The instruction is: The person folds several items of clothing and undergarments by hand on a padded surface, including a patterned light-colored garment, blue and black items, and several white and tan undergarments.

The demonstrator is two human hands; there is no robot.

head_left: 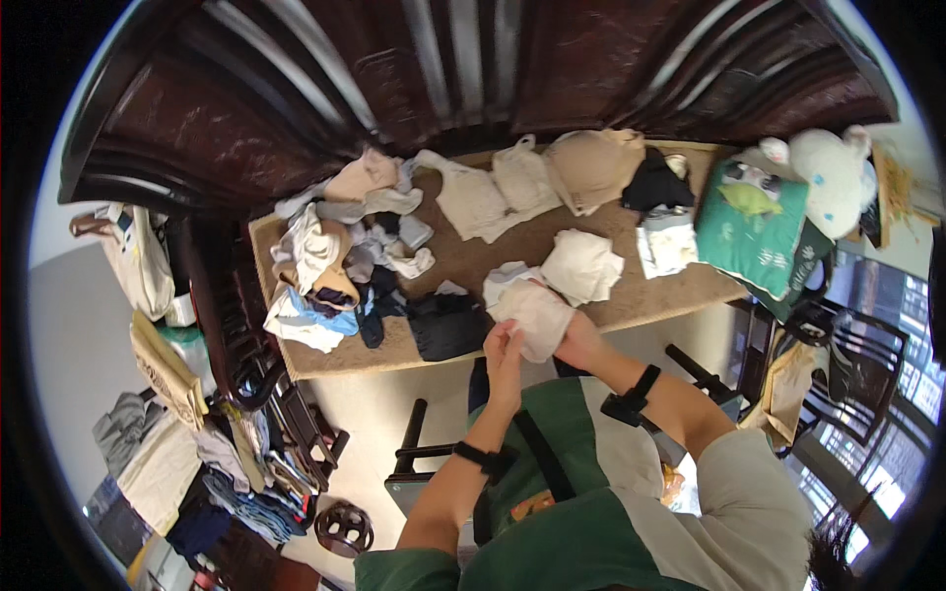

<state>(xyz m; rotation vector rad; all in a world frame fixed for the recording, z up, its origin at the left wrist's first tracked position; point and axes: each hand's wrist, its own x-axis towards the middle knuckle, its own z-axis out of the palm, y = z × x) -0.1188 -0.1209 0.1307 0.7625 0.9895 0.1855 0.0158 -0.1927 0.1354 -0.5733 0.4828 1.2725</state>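
A pale, cream-pink folded garment (537, 317) is held up between my two hands at the front edge of the brown-covered bench. My left hand (504, 357) pinches its left side with fingers and thumb. My right hand (579, 345) grips its right side, and some of its fingers are hidden under the cloth. Right behind it lie a white folded garment (581, 266) and a greyish-white cloth (505, 280). To the left of my hands sits a stack of black clothes (445, 323).
A loose heap of mixed clothes (320, 261) covers the bench's left end. Beige bras (493, 187) lie along the back. At right are small white (667, 243) and black (655, 182) stacks, a green cushion (754, 231) and a white plush toy (826, 177). A dark wooden backrest (394, 89) rises behind.
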